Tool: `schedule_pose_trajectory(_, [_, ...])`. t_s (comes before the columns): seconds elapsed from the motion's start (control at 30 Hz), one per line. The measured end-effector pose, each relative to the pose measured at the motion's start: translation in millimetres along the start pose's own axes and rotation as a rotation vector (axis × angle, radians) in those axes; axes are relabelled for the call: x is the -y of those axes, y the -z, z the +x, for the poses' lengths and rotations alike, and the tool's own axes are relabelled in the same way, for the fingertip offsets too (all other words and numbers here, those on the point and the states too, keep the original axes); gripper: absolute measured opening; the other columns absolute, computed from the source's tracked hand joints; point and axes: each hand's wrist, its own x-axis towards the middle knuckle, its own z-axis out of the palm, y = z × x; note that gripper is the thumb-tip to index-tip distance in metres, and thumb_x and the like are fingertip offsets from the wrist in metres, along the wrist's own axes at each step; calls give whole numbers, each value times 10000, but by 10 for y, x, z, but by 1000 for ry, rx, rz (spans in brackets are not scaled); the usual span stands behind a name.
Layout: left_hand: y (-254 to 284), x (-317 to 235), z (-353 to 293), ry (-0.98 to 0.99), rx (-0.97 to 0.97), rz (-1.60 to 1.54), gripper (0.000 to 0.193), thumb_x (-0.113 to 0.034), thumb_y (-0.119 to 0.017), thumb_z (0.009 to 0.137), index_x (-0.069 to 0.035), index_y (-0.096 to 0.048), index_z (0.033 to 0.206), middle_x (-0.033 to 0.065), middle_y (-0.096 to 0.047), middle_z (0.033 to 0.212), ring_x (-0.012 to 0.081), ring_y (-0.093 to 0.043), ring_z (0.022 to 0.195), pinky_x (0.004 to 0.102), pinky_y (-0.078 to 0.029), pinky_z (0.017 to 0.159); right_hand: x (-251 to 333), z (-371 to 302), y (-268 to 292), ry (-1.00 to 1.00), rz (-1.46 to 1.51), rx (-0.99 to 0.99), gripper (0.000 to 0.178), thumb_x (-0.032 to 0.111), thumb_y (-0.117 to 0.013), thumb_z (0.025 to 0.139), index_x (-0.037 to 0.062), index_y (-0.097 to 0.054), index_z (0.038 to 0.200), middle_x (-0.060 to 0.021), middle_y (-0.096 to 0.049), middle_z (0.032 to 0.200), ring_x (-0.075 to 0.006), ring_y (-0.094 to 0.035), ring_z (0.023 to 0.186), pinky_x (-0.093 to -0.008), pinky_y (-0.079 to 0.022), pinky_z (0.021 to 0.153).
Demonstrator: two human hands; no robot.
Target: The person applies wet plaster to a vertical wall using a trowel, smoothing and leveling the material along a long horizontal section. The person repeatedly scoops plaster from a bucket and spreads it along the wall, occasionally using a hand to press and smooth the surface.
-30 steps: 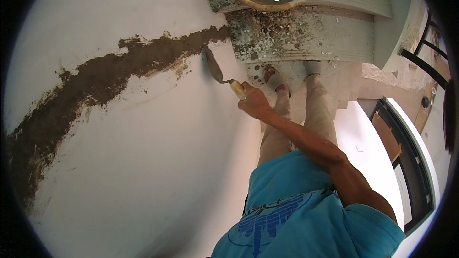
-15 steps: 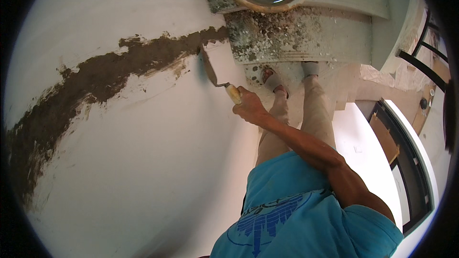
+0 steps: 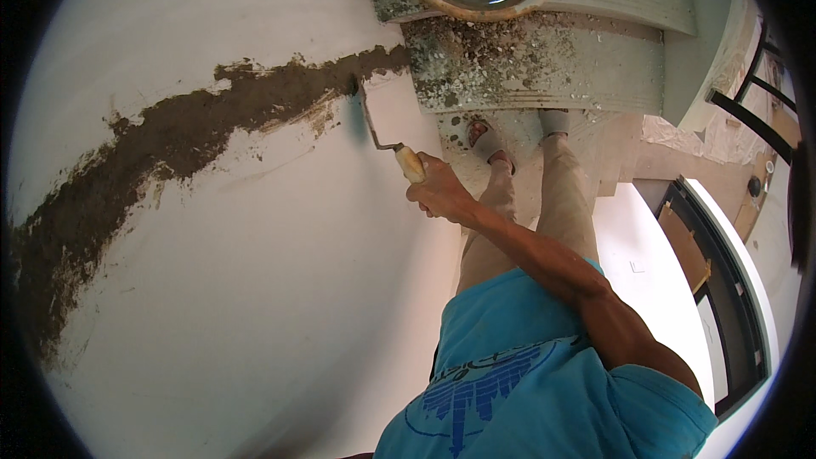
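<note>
My right hand (image 3: pixel 441 189) is closed round the pale wooden handle of a trowel (image 3: pixel 410 165). The trowel's thin blade is seen nearly edge-on, its tip by the lower side of a band of wet brown mortar (image 3: pixel 195 126). This rough-edged band runs across the white wall (image 3: pixel 255 289) from the far left to the corner by the steps. Smears of mortar mark the wall below the band. My left hand is out of the picture.
Ahead, a round basin of water (image 3: pixel 476 10) stands on a step. Crumbs of mortar litter the step (image 3: pixel 586 59) below it. My feet in sandals (image 3: pixel 486 143) are close to that step's edge. A dark railing (image 3: pixel 752 119) is on the right.
The trowel blade has turned from showing part of its face to nearly edge-on. My right hand has shifted slightly to the left with it.
</note>
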Motion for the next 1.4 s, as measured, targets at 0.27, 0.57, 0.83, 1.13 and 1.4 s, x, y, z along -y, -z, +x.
schedule_pose_trajectory(0.27, [-34,-37,1,19,-12,3,485,-493,-719,915,-58,-708,1128,257,-569,1375,407,-486,1354,618,-256,1183,-88,277,14,-57,119,-25,477,58,-648,754,-95,-497,1180,-72,-556,696,-147,-553,503,-305,-482,418])
schedule_pose_trajectory(0.57, [-14,-33,22,17,-9,16,509,-512,-701,921,-52,-708,1140,261,-567,1383,406,-486,1351,621,-272,1173,-592,193,292,216,-470,-283,483,221,-717,724,-41,-540,1089,-295,-650,829,-489,-652,820,-526,-531,767])
schedule_pose_trajectory(0.83, [-18,-29,-11,13,14,1,506,-494,-708,920,-49,-701,1161,261,-547,1406,408,-480,1355,612,-267,1175,-831,768,571,4,-326,-275,562,155,-689,739,-110,-479,1187,-151,-632,694,-251,-634,497,-398,-511,418])
schedule_pose_trajectory(1.13, [-9,-59,-29,64,39,-34,469,-417,-723,933,-20,-689,1180,258,-509,1431,398,-399,1415,598,-261,1174,-1246,1413,732,77,-604,-397,544,189,-743,703,-82,-525,1122,-247,-686,826,-400,-706,723,-493,-577,651])
schedule_pose_trajectory(1.4, [106,360,-110,-30,138,189,528,-527,-561,992,-54,-618,1220,229,-440,1534,392,-366,1469,611,-266,1214,-1217,1677,854,47,-861,-452,585,261,-739,733,-54,-525,1177,-275,-689,981,-432,-685,965,-524,-550,839])
